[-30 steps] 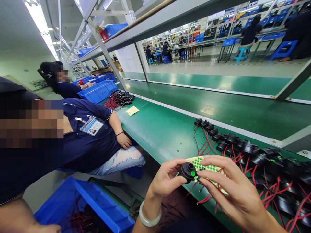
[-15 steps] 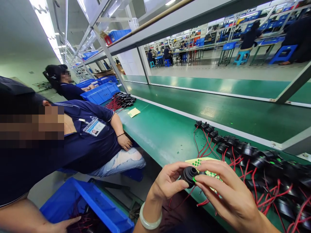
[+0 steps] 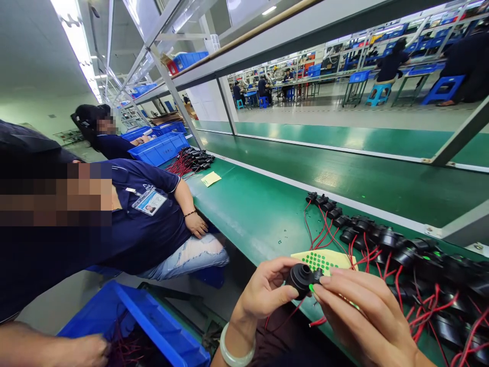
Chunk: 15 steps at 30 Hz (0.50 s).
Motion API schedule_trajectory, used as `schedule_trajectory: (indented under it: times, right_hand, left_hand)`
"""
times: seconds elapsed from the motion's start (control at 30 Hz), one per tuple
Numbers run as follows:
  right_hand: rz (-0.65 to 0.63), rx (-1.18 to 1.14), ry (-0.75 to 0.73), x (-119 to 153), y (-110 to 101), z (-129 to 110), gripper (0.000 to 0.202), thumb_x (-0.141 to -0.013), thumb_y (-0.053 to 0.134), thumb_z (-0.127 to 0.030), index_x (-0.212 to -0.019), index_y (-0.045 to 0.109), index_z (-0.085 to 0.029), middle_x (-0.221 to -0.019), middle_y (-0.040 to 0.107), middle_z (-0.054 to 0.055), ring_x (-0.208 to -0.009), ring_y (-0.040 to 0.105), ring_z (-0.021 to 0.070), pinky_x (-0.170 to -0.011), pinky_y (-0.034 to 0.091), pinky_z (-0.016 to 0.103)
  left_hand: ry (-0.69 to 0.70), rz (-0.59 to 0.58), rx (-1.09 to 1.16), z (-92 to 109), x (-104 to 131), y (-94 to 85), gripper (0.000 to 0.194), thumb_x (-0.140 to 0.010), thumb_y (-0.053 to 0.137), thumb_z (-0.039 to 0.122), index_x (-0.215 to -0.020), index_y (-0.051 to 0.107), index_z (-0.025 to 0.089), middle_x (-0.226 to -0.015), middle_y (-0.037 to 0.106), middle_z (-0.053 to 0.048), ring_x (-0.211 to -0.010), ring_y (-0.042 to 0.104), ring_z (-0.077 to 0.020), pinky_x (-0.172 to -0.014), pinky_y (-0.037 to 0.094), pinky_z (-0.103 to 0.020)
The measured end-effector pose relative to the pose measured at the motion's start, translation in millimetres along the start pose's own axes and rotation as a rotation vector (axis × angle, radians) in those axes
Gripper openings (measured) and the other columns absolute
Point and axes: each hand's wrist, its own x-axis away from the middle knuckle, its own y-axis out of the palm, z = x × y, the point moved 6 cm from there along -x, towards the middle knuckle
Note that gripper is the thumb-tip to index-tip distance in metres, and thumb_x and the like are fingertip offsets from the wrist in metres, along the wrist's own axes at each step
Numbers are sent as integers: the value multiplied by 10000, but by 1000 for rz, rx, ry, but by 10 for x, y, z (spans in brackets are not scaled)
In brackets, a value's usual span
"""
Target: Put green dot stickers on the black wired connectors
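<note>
My left hand point(image 3: 263, 288) is closed around a small black pump point(image 3: 300, 279), a round body with a stepped nozzle facing up and a side port. Thin red wire hangs below it. Close against its right side is my right hand point(image 3: 359, 306), fingers pinched together. A bright green dot sticker point(image 3: 311, 288) shows at the thumb tip, beside the pump; whether it touches the pump I cannot tell. Behind the hands, a yellow sheet point(image 3: 324, 259) with rows of green dots lies on the green bench point(image 3: 252, 214).
Many similar black pumps point(image 3: 389, 237) with red wires are piled along the bench at right. A co-worker point(image 3: 153, 214) sits at left, one hand in a blue bin point(image 3: 153, 316). More pumps point(image 3: 194, 158) and a blue crate point(image 3: 160, 148) stand farther up. A metal frame point(image 3: 462, 127) rises behind.
My right hand has drawn slightly right and down from the pump, uncovering its side port and more of the dotted sheet. The co-worker's hand has moved back left in the bin.
</note>
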Motion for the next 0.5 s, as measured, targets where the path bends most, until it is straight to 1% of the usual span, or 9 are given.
schedule_trajectory:
  times: [0.13, 0.27, 0.4, 0.5]
  right_hand:
    - [-34, -7, -33, 46, 41, 0, 209, -902, 551, 1, -1042, 689, -68, -1128, 617, 116, -1129, 576, 239, -912, 507, 359]
    - [-37, -18, -17, 30, 44, 13, 194, -898, 554, 19, -1021, 689, -46, -1134, 602, 120, -1131, 565, 238, -912, 491, 365]
    - [0, 12, -50, 40, 15, -13, 181, -914, 551, 3, -1007, 697, -49, -1113, 604, 117, -1134, 560, 240, -906, 485, 374]
    - [-14, 45, -34, 44, 18, -14, 168, -911, 569, -3, -1002, 698, -60, -1093, 602, 105, -1102, 573, 226, -902, 492, 374]
  left_hand:
    - [-47, 13, -29, -41, 25, -17, 477, -733, 814, 425, -1107, 726, 141, -934, 734, -95, -816, 659, -174, -786, 517, -248]
    - [-63, 17, -62, -61, 29, -19, 517, -720, 812, 462, -1100, 722, 124, -943, 726, -110, -821, 656, -193, -793, 525, -277]
    - [-37, 6, -8, -29, 17, 10, 453, -742, 810, 403, -1104, 732, 142, -927, 728, -94, -813, 652, -168, -785, 521, -244]
    - [-15, -16, 41, -6, 8, 31, 394, -764, 807, 337, -1117, 736, 178, -921, 732, -67, -811, 650, -132, -792, 511, -196]
